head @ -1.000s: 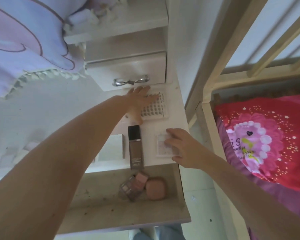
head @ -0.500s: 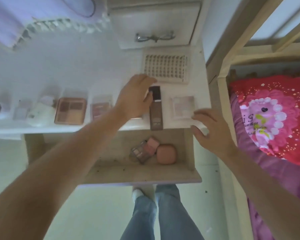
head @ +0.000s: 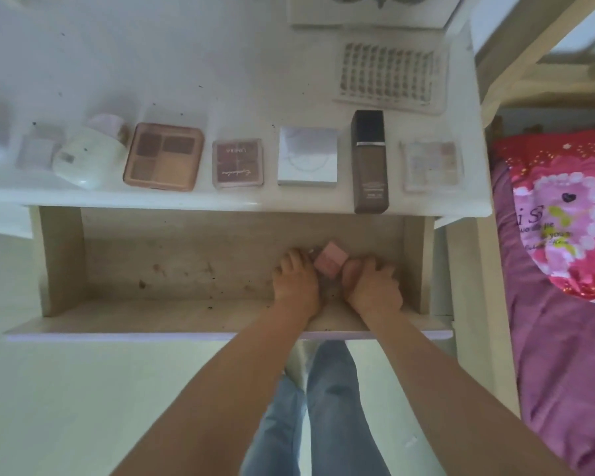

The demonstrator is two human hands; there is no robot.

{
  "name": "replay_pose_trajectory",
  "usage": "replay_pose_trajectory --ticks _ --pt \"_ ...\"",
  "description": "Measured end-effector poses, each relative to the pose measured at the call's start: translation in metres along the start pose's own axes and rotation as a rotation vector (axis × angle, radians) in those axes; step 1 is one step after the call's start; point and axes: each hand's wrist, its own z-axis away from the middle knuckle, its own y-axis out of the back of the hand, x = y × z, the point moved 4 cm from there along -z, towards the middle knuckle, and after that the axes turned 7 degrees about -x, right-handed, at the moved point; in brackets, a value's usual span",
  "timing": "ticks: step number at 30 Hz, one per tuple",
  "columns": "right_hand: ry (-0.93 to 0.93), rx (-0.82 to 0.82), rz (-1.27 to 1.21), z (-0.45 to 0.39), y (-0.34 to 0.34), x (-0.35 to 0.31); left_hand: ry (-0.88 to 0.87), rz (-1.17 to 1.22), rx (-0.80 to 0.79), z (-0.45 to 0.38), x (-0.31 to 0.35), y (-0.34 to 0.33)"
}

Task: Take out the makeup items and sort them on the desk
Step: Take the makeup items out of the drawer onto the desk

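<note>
Both hands down in the open drawer [head: 62,259], beside a red-and-pink bed [head: 560,218].

On the white surface [head: 186,63] a row lies near the front edge: 4-pan palette [head: 164,157], small pink palette [head: 238,162], white compact [head: 307,156], foundation bottle [head: 370,162] with long axis front-to-back, cap away. In the drawer, left hand [head: 294,283] touches the pink compact [head: 330,260], grip unclear; right hand [head: 371,286] curls over something hidden.
</note>
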Motion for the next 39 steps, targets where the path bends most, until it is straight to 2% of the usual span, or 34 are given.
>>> replay_pose_trajectory --ticks 4,9,14,17,20,23,26,29,34,39 --pt "-0.007 0.016 0.012 -0.005 -0.006 0.001 0.046 -0.04 0.005 -0.01 0.009 -0.006" --pt "0.005 0.066 0.072 -0.008 -0.004 0.0 -0.054 -0.028 -0.008 -0.01 -0.001 0.004" --pt "0.006 0.03 0.053 0.012 0.02 0.016 -0.045 0.097 -0.019 0.023 -0.033 0.029" --pt "0.121 0.064 0.075 0.047 0.036 0.008 -0.085 0.192 0.076 0.057 -0.046 0.057" --pt "0.295 0.102 -0.01 0.09 0.066 -0.014 -0.126 0.313 0.237 0.094 -0.054 0.097" --pt "0.5 0.225 -0.075 0.119 0.113 -0.046 -0.131 0.371 0.42 0.11 -0.06 0.148" --pt "0.566 0.321 -0.107 0.112 0.157 -0.083 -0.047 0.347 0.532 0.096 -0.065 0.195" --pt "0.553 0.341 -0.103 0.078 0.19 -0.124 0.059 0.364 0.57 0.066 -0.071 0.236" --pt "0.487 0.315 0.008 0.018 0.215 -0.172 0.238 0.346 0.504 0.011 -0.085 0.265" --pt "0.51 0.305 0.02 -0.015 0.22 -0.193 0.362 0.379 0.446 -0.025 -0.098 0.266"
